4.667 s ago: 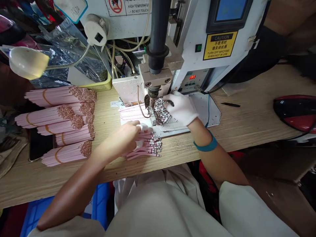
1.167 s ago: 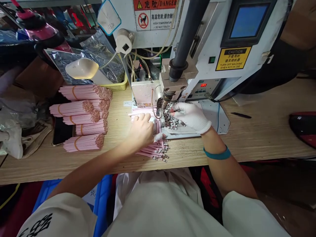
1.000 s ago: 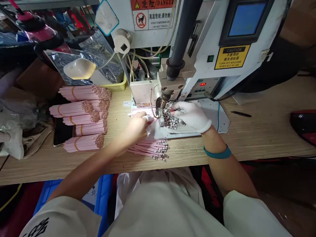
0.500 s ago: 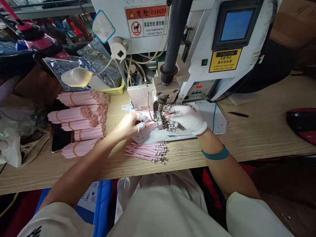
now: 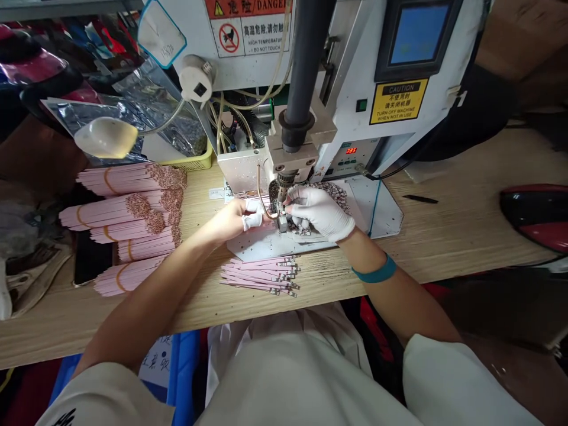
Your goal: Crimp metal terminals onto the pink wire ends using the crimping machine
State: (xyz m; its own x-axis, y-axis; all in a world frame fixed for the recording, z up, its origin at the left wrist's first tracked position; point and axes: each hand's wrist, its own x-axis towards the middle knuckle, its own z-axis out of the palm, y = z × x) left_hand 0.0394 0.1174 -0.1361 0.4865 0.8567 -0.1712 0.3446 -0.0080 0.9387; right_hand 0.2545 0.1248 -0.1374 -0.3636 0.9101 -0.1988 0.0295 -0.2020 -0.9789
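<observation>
My left hand [image 5: 228,223], with white covers on some fingertips, is closed on a pink wire [image 5: 267,218] to the left of the soldering head [image 5: 284,186]. My right hand [image 5: 323,214] wears a white glove with bare fingertips. Its thumb and finger pinch together close by the tip; whatever they hold is too small to make out. Under and behind this hand, small metal parts [image 5: 339,194] lie heaped on a white plate. A small metal block [image 5: 283,223] stands below the tip, between both hands. In front lies a loose pile of pink wires with metal ends [image 5: 257,273].
Banded bundles of pink wires [image 5: 128,207] are stacked at the left, by a yellow basket [image 5: 202,161]. A lamp [image 5: 109,137] leans in over them. The white machine [image 5: 355,89] rises behind my hands. A black stick [image 5: 420,199] lies on the right.
The view has shifted slightly. My right hand has moved in closer to the soldering tip, and my left hand stays at its left side with the wire.
</observation>
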